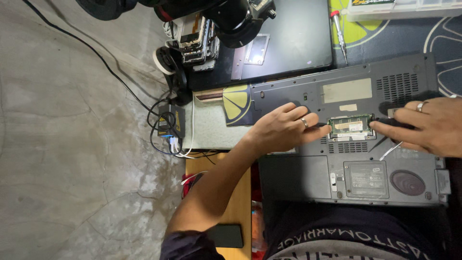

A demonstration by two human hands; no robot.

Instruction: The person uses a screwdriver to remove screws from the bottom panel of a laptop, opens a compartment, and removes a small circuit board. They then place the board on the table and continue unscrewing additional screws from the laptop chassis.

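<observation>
hands (pixel 284 126) flanking memory module (pixel 350 126)

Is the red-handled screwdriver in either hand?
No. The screwdriver lies on the mat beyond the laptop, while both hands rest beside its open memory slot.

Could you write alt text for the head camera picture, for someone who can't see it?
Seen from above, a person's left hand and right hand press either side of a green memory card in an open slot on the underside of a grey laptop. A screwdriver lies beyond, and a phone sits on a wooden board.
</observation>
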